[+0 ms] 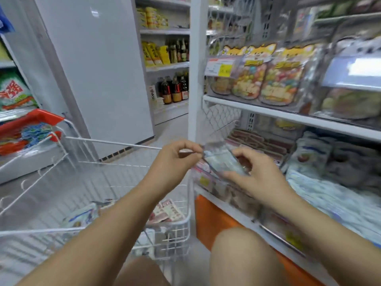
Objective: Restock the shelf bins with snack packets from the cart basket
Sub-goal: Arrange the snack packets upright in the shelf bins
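Note:
A small clear-fronted snack packet (221, 162) is held between both hands just above the front of the lower shelf bin (231, 195). My left hand (175, 159) pinches its left top corner. My right hand (257, 174) curls round its right and lower edge. The white wire cart basket (181, 226) sits to the left and below, with several snack packets (167, 213) lying on its bottom. The image is blurred, so the packet's print is unreadable.
The shelf above holds clear bins with cat-shaped snack bags (276, 79) and a price tag (219, 67). Pale blue packets (329, 195) fill the lower shelf at right. An orange base panel (214, 221) runs under it. My knees are low in view. An aisle with bottles (175, 89) lies ahead.

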